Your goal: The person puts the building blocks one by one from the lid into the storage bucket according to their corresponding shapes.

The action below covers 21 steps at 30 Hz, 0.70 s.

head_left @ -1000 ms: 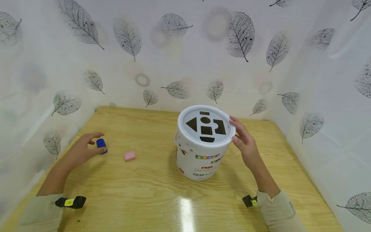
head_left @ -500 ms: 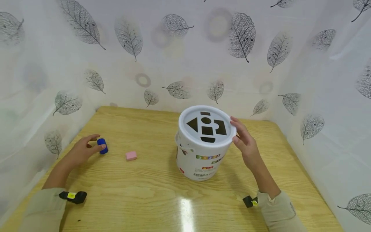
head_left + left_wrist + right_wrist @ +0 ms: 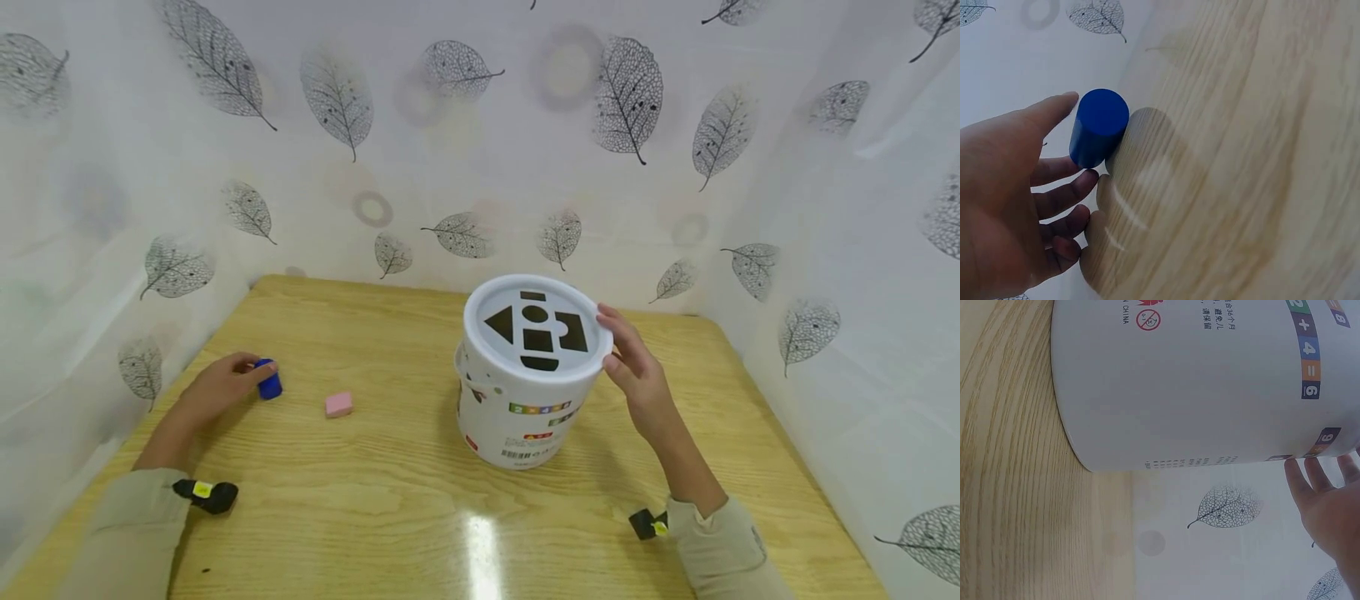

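A small blue cylinder block [image 3: 271, 386] stands on the wooden table at the left, slightly tilted in the head view. My left hand [image 3: 221, 388] has its thumb on one side of this block and its fingers on the other, pinching it. The left wrist view shows the block's round end [image 3: 1105, 112] beside the thumb tip. On the right, a white bucket [image 3: 487, 429] stands upright, its lid [image 3: 498, 355] cut with several shaped holes. My right hand [image 3: 639, 387] rests its thumb and extended fingers against the lid's rim. Fingertips [image 3: 1294, 467] touch the bucket's printed side in the right wrist view.
A pink block [image 3: 339, 405] lies on the table [image 3: 360, 508] between the blue block and the bucket. The bucket's white handle [image 3: 480, 385] hangs at its left side. A white curtain [image 3: 480, 150] with leaf prints encloses the back and sides.
My left hand has moved in around the blue block, its thumb and fingers drawing together on it. The right hand, the bucket and the pink block keep their places.
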Motion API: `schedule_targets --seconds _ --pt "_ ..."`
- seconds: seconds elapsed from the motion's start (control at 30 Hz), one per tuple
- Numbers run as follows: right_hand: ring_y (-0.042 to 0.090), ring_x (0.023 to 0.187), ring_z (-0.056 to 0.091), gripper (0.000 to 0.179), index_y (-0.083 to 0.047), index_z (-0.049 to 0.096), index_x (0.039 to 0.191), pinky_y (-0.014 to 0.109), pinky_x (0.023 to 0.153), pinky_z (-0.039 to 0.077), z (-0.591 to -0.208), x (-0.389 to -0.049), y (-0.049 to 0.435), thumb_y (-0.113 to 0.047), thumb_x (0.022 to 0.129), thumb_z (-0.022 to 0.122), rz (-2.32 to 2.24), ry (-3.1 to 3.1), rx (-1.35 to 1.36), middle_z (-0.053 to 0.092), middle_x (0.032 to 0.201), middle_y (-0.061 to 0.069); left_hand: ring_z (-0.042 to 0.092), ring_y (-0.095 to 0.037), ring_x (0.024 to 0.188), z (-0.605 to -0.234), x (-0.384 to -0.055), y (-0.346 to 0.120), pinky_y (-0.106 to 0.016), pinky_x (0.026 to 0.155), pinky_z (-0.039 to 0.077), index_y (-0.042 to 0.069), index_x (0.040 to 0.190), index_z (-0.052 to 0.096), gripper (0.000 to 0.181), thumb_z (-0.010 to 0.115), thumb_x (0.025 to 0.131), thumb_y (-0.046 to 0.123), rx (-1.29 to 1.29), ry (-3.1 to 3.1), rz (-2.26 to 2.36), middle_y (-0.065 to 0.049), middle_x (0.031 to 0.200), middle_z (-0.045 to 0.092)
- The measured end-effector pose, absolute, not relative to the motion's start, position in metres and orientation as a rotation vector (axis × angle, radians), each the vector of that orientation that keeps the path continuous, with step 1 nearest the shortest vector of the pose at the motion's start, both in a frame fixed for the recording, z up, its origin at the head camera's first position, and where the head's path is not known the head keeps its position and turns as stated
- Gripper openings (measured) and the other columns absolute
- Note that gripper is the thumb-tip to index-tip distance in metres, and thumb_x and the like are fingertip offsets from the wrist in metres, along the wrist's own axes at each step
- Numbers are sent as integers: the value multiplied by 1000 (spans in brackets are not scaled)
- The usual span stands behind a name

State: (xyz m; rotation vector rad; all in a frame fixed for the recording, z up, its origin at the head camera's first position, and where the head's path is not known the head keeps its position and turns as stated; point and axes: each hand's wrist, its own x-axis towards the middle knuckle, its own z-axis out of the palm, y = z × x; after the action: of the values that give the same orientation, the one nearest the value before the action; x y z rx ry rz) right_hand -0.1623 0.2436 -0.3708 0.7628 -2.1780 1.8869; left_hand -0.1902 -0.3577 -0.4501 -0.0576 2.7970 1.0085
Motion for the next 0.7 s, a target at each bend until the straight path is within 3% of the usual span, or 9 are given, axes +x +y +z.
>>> schedule_targets --seconds 0.37,0.7 --pt "18 149 29 49 -3 40 152 19 107 42 -370 -161 241 -4 103 45 1907 -2140 760 27 164 6 43 -57 128 -448 -187 -353 -66 97 43 -4 151 36 83 50 100 60 -111 2791 1059 -41 145 40" --pt "17 149 30 50 -6 40 153 20 108 41 -371 -162 243 -6 103 45 1896 -2164 772 26 165 5 45 -52 126 -443 -181 -346 -64 93 43 2 146 46 70 50 102 55 -39 2846 1217 -36 141 46"
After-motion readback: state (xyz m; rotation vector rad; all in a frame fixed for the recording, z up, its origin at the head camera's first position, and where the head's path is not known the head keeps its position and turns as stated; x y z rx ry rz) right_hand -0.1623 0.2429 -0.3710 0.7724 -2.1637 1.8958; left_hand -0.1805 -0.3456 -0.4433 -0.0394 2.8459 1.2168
